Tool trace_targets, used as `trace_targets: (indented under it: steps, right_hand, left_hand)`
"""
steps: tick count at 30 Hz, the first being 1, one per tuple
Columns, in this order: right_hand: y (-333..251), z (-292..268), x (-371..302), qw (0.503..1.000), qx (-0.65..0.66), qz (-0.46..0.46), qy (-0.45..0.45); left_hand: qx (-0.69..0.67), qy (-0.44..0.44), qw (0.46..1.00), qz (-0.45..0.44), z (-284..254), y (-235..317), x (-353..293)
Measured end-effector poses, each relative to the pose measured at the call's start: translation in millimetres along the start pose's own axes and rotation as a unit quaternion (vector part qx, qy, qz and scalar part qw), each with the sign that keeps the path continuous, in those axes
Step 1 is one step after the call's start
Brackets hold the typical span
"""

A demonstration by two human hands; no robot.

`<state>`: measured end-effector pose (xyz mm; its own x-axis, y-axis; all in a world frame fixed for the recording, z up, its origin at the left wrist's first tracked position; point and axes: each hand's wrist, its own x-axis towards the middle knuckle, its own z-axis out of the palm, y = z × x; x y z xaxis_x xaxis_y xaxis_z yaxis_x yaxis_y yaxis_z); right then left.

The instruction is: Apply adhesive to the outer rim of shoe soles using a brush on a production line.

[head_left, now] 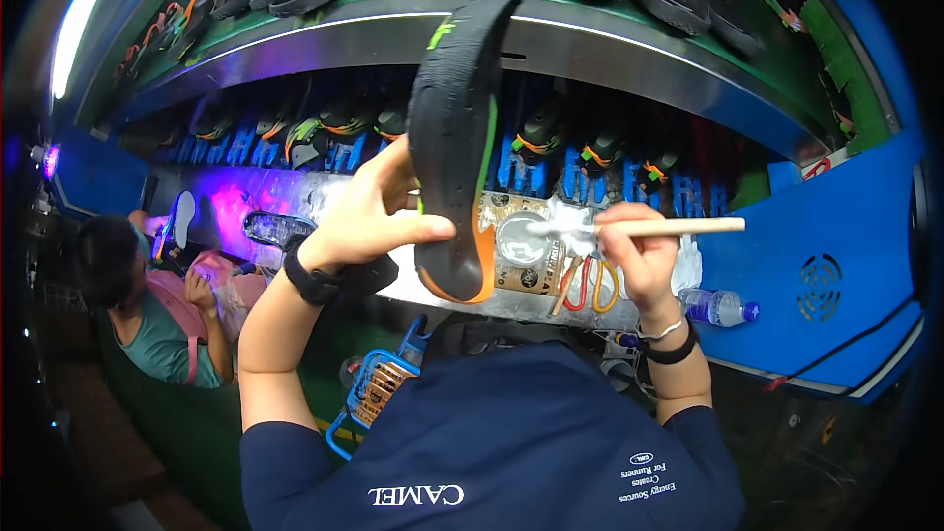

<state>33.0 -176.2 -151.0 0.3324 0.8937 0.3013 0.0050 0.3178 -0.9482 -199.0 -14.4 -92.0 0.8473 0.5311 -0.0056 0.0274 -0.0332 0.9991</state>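
Note:
In my left hand [379, 211] is a black shoe sole [450, 152] with an orange end and green marks, held upright, the thumb pressed on its face. My right hand [644, 261] grips a brush [688, 227] by its pale wooden handle. The brush's whitish head lies over a round, shallow dish [521, 254]; whether it touches what is inside I cannot tell. Under the dish is a printed brown cardboard sheet [536, 283]. Scissors [590, 287] with red and yellow handles lie just left of my right hand.
A clear plastic bottle [723, 308] lies right of my right hand. Black shoes fill the green upper belt [393, 2]; others stand on blue holders [521, 169] below. A co-worker [147, 305] sits at the left. A blue stool-like frame [379, 383] stands beside me.

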Motion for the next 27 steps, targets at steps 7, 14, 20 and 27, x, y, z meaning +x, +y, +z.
trace_targets:
  steps: [7,14,20,27]
  right_hand:
    - [-21.2,12.6,1.7,0.972,-0.136,-0.123,-0.149]
    - [-22.2,13.1,14.1,0.964,-0.164,-0.183,-0.107]
    - [-12.1,14.8,6.2,0.949,-0.163,-0.225,-0.149]
    - [-15.9,13.8,10.9,0.964,-0.164,-0.171,-0.117]
  left_hand:
    - [0.069,-0.06,0.994,0.062,15.6,18.5,18.3]
    - [0.067,-0.074,0.993,0.06,22.9,25.2,21.2]
    - [0.112,-0.056,0.986,0.11,25.4,24.9,17.2]
    - [0.143,-0.042,0.981,0.124,25.2,23.8,17.1]
